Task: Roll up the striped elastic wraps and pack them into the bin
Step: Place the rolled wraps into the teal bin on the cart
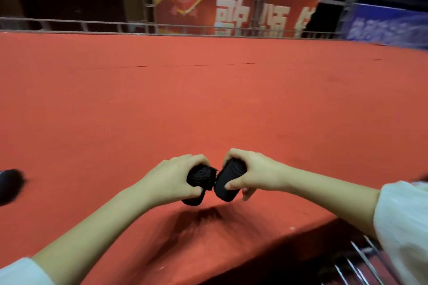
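Two dark rolled wraps are held side by side above the red surface. My left hand (172,177) grips one rolled wrap (200,178), whose coiled end faces me. My right hand (251,172) grips the other rolled wrap (228,183), held as a tilted cylinder with the thumb across its front. The two rolls touch or nearly touch in the middle. Their stripes cannot be made out in the dim, blurred picture. No bin is in view.
The red carpeted surface (208,104) stretches far ahead, with its near edge at the lower right. A blurred dark object (10,186) lies at the left edge. Metal bars (361,261) show below the edge at bottom right. A railing and banners stand at the back.
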`<state>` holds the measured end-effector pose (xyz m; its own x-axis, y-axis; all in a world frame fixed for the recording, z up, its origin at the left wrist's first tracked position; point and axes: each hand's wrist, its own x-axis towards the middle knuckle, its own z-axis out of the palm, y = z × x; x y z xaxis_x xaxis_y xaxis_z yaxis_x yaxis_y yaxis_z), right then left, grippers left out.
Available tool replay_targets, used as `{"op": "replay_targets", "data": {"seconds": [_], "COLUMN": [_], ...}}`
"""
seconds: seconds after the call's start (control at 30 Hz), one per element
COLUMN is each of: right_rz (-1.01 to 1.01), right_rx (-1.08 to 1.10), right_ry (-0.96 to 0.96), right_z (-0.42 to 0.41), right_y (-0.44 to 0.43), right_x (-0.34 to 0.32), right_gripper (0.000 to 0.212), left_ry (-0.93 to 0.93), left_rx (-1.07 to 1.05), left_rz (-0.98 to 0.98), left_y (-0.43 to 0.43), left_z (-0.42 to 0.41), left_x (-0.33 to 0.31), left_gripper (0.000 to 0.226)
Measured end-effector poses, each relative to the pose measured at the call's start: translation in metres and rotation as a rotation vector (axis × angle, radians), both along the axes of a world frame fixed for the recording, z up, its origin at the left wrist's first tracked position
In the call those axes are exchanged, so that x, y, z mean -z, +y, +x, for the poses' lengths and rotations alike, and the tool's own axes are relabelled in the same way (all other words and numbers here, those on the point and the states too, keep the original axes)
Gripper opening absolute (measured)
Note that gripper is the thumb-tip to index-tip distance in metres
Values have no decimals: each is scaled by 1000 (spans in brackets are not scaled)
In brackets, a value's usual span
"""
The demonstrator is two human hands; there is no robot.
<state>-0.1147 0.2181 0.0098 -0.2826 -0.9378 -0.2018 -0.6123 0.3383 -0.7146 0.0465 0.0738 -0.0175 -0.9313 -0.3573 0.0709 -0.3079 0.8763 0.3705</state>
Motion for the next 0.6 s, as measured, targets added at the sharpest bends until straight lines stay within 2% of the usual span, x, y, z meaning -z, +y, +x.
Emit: {"op": "replay_targets", "data": {"seconds": [0.13,0.3,0.6], "right_rz": [18,59,130], "right_rx": [185,393,727], "right_ry": [-2,160,322], "right_z": [-57,-116,-163], "right_y": [84,200,377], "right_x": [-16,-45,-70], "right_gripper": [31,30,30], "left_ry": [23,67,128], "left_rx": [166,386,732], "left_rz": [28,28,-32], "left_y": [49,132,293], "left_z": [-82,-182,-309], "left_x": [-16,-44,-67], "left_gripper": [33,34,39]}}
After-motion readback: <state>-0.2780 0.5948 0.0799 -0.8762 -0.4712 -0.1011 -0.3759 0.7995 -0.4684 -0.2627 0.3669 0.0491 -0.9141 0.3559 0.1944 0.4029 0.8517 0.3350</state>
